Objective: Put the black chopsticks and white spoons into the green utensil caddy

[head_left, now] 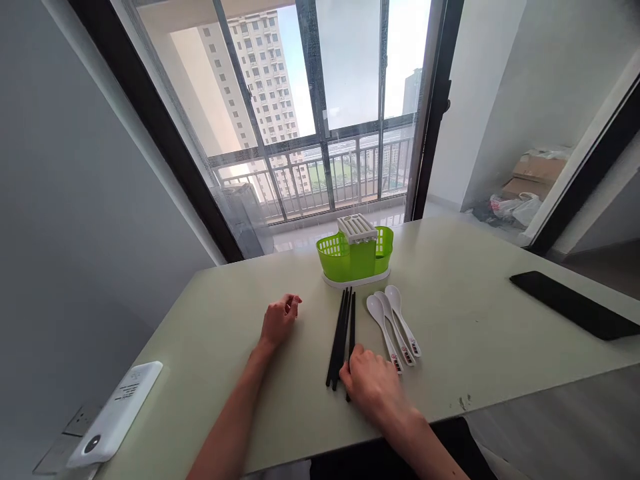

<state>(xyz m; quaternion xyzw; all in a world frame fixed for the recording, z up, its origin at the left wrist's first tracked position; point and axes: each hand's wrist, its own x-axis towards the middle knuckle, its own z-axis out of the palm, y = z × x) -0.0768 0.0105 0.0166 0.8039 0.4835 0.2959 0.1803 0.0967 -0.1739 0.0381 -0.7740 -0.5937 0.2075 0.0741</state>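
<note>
Several black chopsticks [340, 340] lie lengthwise on the table, tips pointing away from me. My right hand [374, 383] is closed at the near end of the rightmost chopstick [353, 317], thumb and fingers pinched on it. To the right of them three white spoons [389, 321] lie fanned out, their handles near my right knuckles. My left hand [280, 319] rests on the table left of the chopsticks, its fingers curled in and nothing visible in them. Beyond the chopsticks stands a green utensil basket [361, 261] with a white slotted top [357, 227].
The pale table [450, 293] carries a long black flat object [573, 303] at right. A white device [119, 410] is at the left edge near a wall socket [80, 420]. Behind the table are a glass door and balcony; boxes and bags [525, 193] lie beyond at right.
</note>
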